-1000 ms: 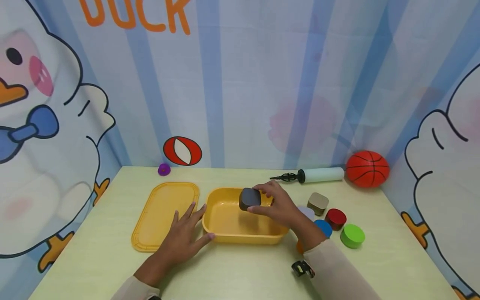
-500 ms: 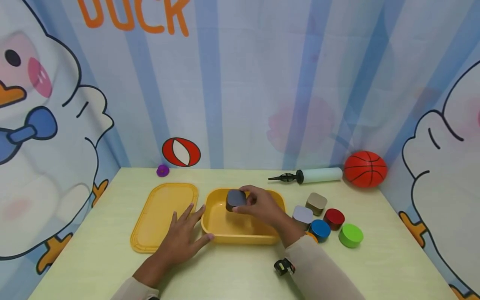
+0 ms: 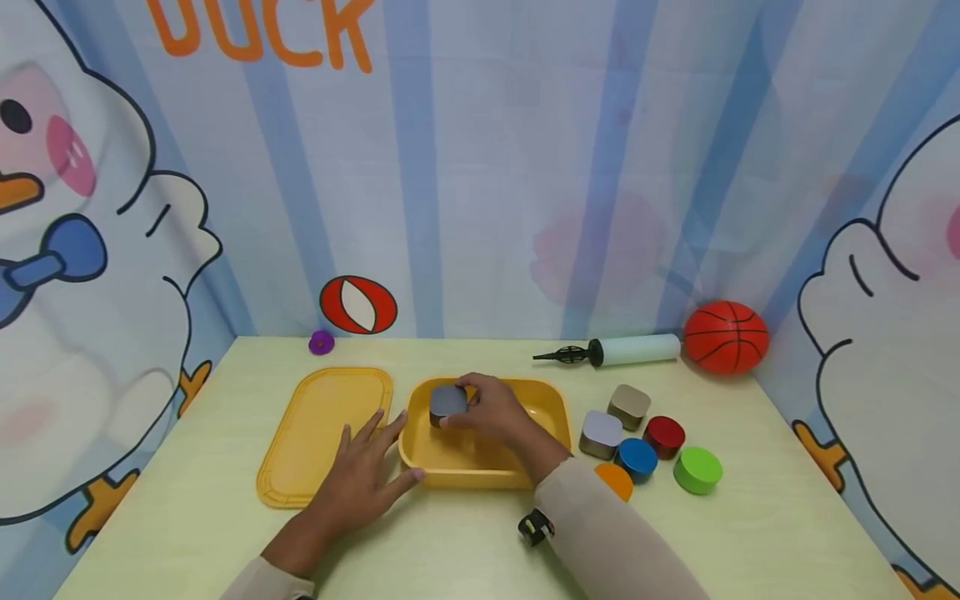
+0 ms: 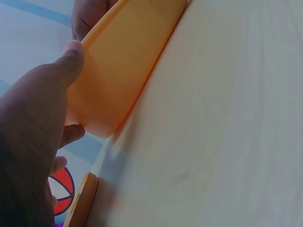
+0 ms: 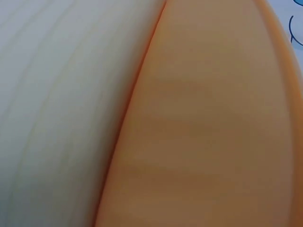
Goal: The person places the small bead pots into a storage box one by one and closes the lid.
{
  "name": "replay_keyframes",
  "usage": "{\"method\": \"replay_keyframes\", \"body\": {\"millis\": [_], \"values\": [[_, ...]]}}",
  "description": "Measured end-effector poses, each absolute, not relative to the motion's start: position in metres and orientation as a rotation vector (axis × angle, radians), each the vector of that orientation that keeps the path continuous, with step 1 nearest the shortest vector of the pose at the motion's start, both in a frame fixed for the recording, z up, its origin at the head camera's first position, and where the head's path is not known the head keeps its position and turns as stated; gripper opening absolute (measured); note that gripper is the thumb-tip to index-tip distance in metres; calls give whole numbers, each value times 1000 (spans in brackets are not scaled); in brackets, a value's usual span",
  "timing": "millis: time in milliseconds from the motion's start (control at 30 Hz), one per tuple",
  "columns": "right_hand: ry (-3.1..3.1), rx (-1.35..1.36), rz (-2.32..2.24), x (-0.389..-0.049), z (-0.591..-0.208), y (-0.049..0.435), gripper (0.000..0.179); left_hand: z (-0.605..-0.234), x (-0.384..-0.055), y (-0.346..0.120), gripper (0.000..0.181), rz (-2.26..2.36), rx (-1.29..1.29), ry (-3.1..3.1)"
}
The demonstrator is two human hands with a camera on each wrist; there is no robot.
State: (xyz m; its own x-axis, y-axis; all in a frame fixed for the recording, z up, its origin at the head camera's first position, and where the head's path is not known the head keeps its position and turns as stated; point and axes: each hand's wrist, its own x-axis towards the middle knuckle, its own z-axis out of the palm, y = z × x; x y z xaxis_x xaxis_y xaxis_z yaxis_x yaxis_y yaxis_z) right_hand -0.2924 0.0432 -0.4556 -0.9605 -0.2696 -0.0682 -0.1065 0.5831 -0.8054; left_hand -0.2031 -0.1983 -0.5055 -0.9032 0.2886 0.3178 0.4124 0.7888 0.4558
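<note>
My right hand [image 3: 495, 410] pinches a dark grey rounded-square block [image 3: 447, 403] between thumb and fingers, inside the left part of the yellow plastic box [image 3: 480, 479]. Its thumb lies along the near side of the block. My left hand [image 3: 362, 479] is spread, fingers extended, at the left end of the box. In the left wrist view, the left thumb [image 4: 71, 59] touches the rim and a fingertip [image 4: 73, 135] sits by the corner of the box. The right wrist view is filled by the outer box wall [image 5: 208, 123]; the right hand is out of that view.
Right of the box stand several blocks: lilac [image 3: 602, 433], tan [image 3: 629, 405], red [image 3: 664, 436], blue [image 3: 637, 459], green [image 3: 698, 469] and orange [image 3: 615, 481]. A yellow lid [image 3: 322, 417] lies left. Behind are a pump [image 3: 637, 349], a red ball [image 3: 726, 337] and a purple object [image 3: 321, 342].
My right hand has carried the grey block leftward and down into the left part of the box. The lilac and orange blocks have come into fuller view. The left hand stays in place.
</note>
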Motion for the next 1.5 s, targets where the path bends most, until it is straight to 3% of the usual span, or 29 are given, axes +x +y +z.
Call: {"method": "replay_keyframes", "body": {"millis": [733,1500], "values": [[2638,-285,-1209,-291,-461,20,63,-505,-202,-200,85,-792,-547,-2748],[2651,-354,-1139,-287,-455,27,71,-508,-205,-200,85,-811,-544,-2771]]}}
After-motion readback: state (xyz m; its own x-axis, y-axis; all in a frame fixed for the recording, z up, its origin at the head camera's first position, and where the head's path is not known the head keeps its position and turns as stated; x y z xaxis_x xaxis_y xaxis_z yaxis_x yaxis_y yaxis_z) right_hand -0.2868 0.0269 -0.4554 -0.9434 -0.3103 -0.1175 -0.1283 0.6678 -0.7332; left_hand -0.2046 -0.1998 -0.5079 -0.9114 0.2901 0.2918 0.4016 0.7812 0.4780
